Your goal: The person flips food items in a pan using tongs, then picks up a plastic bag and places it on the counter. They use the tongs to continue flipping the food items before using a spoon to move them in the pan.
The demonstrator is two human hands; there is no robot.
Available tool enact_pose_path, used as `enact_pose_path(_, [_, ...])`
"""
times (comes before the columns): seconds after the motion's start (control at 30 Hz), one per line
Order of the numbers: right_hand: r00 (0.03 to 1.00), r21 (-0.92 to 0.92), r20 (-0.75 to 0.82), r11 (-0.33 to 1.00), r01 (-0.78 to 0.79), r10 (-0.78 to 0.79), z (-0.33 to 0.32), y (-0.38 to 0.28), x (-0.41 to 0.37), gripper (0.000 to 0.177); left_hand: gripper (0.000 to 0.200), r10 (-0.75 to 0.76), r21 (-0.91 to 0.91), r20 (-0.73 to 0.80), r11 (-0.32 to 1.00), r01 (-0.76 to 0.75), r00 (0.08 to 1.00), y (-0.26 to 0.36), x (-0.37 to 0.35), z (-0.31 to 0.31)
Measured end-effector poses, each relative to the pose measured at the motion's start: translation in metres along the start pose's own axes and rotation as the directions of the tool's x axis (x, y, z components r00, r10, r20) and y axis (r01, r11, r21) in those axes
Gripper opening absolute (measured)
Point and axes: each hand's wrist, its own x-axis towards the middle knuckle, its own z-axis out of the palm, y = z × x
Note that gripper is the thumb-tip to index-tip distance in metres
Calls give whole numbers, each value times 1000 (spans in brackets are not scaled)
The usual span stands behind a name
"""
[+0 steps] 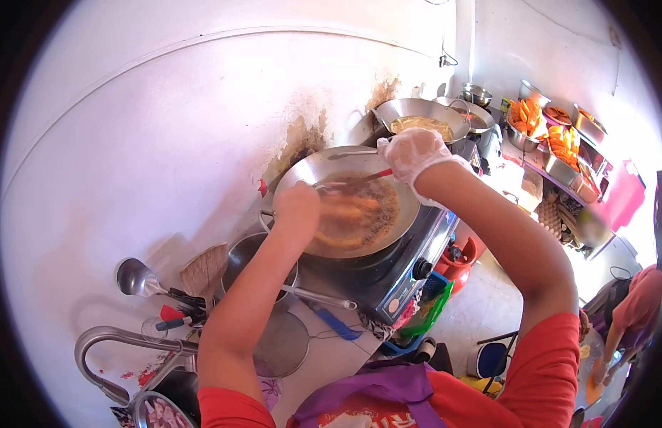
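A wide metal wok (295,171) sits on the gas stove (399,289). Dark, bubbling oil (384,217) fills its bottom, and blurred orange-brown food pieces (349,210) fry in it. Over the wok's left side, my bare left hand (299,210) is closed, its fingers mostly turned away from view. In a clear plastic glove, my right hand (415,153) is closed at the end of a slim metal utensil (352,153) above the far rim. Between both hands a red-tipped tool (367,178) slants across the oil; I cannot tell which hand grips it.
Behind stands another wok (416,107) with pale food in oil. Bowls of orange slices (527,120) crowd the right-hand table. A pot (249,250), a strainer (281,342) and a ladle (137,277) lie left, near a faucet (103,332). A person (634,307) works at lower right.
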Motion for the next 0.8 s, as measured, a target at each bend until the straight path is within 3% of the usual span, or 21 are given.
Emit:
enact_pose_path(0.13, [999, 96, -30, 995, -27, 30, 0, -3, -19, 32, 13, -58, -26, 43, 998, 60, 997, -7, -5, -7])
enact_pose_path(0.27, [995, 32, -95, 999, -17, 20, 4, -1, -33, 38, 14, -136, 21, 90, 991, 134, 987, -17, -3, 6])
enact_pose_path(0.37, [998, 69, -27, 996, -55, 57, -4, -1, -34, 41, 14, -122, 7, 101, 992, 122, 987, -17, -3, 6])
enact_pose_path(0.47, [997, 66, -77, 998, -11, 16, 3, -3, -31, 39, 18, -112, -12, 195, 993, 116, 975, -14, 5, 2])
enact_pose_path(0.57, [997, 76, 20, 994, -77, 76, -2, -7, -16, 37, 18, -130, -29, 238, 990, 141, 962, -9, 13, 6])
enact_pose_path(0.73, [999, 45, 32, 999, -5, 3, -4, -2, -2, 17, 19, -153, 22, 255, 988, 152, 955, -4, 12, 0])
enact_pose_path(0.8, [997, 7, 77, 1000, 2, -3, -16, -3, -1, 19, 20, -163, 52, 246, 987, 155, 955, -8, 12, -2])
